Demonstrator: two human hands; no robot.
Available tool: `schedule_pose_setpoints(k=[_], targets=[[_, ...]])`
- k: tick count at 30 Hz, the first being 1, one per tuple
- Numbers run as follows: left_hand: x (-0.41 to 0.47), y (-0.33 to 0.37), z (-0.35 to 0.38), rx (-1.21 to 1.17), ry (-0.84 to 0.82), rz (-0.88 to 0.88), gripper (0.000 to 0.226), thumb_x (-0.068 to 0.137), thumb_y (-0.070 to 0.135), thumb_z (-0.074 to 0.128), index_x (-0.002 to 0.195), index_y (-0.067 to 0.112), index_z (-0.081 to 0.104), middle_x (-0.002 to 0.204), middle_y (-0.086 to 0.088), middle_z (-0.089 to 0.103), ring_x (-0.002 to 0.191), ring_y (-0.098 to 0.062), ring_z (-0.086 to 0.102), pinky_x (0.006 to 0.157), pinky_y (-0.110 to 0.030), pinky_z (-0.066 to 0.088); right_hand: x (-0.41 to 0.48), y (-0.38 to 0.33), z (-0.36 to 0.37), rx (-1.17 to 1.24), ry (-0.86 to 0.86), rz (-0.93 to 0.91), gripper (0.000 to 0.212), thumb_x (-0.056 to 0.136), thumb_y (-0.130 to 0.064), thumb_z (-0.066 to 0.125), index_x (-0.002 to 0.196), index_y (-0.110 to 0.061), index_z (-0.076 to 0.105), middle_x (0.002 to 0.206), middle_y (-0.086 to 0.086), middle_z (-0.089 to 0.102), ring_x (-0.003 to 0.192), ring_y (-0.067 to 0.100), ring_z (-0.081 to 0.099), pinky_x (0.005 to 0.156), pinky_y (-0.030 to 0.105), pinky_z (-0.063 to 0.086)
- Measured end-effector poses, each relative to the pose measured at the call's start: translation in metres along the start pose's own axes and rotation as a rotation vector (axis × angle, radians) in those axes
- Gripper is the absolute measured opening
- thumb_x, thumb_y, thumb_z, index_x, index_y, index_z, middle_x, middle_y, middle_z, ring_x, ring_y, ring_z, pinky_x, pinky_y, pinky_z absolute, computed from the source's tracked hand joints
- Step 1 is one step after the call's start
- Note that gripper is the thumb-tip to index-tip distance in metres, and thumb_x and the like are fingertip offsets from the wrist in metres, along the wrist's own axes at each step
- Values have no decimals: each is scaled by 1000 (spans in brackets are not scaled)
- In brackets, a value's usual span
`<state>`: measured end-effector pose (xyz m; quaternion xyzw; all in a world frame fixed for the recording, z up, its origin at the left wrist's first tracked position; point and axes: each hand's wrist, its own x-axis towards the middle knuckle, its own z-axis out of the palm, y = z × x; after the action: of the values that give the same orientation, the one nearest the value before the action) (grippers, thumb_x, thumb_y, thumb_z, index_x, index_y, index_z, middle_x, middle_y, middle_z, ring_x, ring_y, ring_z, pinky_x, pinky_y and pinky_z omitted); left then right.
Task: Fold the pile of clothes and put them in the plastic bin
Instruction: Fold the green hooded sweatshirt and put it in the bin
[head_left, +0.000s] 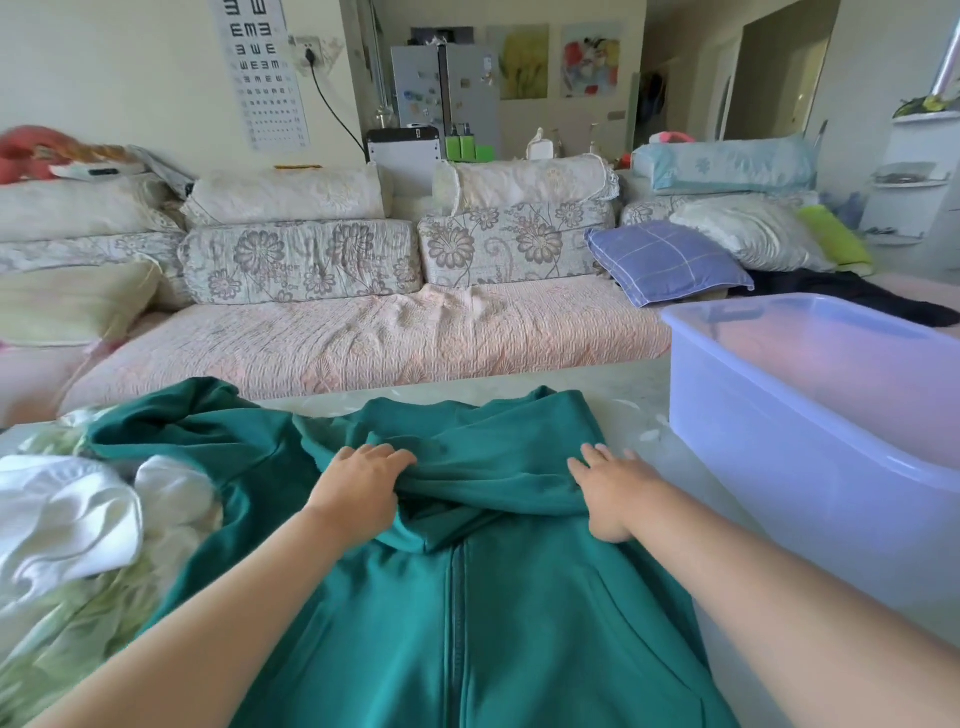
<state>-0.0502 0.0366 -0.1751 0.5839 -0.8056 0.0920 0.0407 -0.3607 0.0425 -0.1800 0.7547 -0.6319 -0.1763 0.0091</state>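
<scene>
Green zip hoodie (467, 597): laid front-up on the surface (670, 467), zip line running away from the wearer, hood end farthest and bunched. Left hand (358, 486): fingers curled, fabric gathered at the hoodie's collar. Right hand (613, 491): spread flat, pressed on the hoodie's right shoulder. Plastic bin (810, 415): right of the hoodie, nearer the right hand, seemingly empty. Unfolded pile (78, 519): left of the hoodie. No legible branding noted.

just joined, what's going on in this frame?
A person is laying out a green zip-up hoodie on the table, zipper up. The left hand bunches fabric at the hood; the right hand lies flat on it. No fold yet. Unfolded white clothes lie to the left. The plastic bin on the right looks empty.
</scene>
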Motion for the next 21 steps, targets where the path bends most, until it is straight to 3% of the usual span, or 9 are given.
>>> schedule_pose_setpoints(k=[2,6,9,11,13,15,17,19,21], targets=[[-7,-18,2,61,-1,-37,54,85,19,51,138,30,46,127,7,55,121,-18,48,102,-32,33,-1,-18,-7,101,82,-75,94,83,-13,51,160,-19,-3,167,9,-8,154,22,-2,124,44,7],[-12,-49,5,79,30,-74,52,81,10,52,130,26,56,115,1,59,113,-22,55,106,-30,31,-1,-53,-18,220,192,-278,102,81,5,47,158,-31,-10,166,1,-14,154,16,-6,125,38,6],[-12,-63,-3,-87,140,-118,40,76,0,54,107,21,70,98,-2,57,99,-28,58,82,-34,45,-1,-66,-21,205,200,-344,107,80,21,41,158,-35,-6,167,0,-11,154,15,-3,124,33,9],[-13,-66,-14,-119,273,-71,36,71,-5,57,94,18,71,91,-2,54,90,-29,59,61,-32,42,-2,-65,-20,213,189,-334,108,80,23,39,158,-37,-4,167,-3,-8,154,13,0,122,30,15],[-16,-65,-30,-45,302,32,40,69,-5,57,93,23,71,91,1,55,88,-26,59,57,-29,37,-3,-60,-18,212,169,-322,107,81,22,38,158,-40,-2,167,-7,-7,153,10,0,119,29,22],[-20,-61,-44,-13,65,58,46,73,-1,52,102,31,67,96,7,53,93,-22,58,62,-29,39,-4,-55,-16,213,142,-310,108,79,22,36,157,-43,0,167,-9,-7,153,8,-1,119,31,27],[-25,-57,-54,-89,-438,-43,52,75,2,51,115,34,62,101,5,58,90,-23,61,67,-32,49,-3,-54,-14,247,101,-303,109,77,22,32,156,-47,2,167,-10,-9,153,8,-4,119,32,27],[-34,-51,-62,-290,-876,-181,45,79,10,59,119,31,59,95,-1,62,74,-23,60,59,-30,50,-5,-59,-14,280,44,-297,109,75,19,29,155,-50,2,166,-9,-12,153,9,-7,119,35,28],[-42,-48,-63,-508,-988,-281,23,84,25,63,107,24,65,87,1,64,65,-18,59,55,-23,42,-7,-66,-17,296,-27,-269,103,77,9,31,155,-51,2,166,-8,-14,153,12,-11,121,42,23]])
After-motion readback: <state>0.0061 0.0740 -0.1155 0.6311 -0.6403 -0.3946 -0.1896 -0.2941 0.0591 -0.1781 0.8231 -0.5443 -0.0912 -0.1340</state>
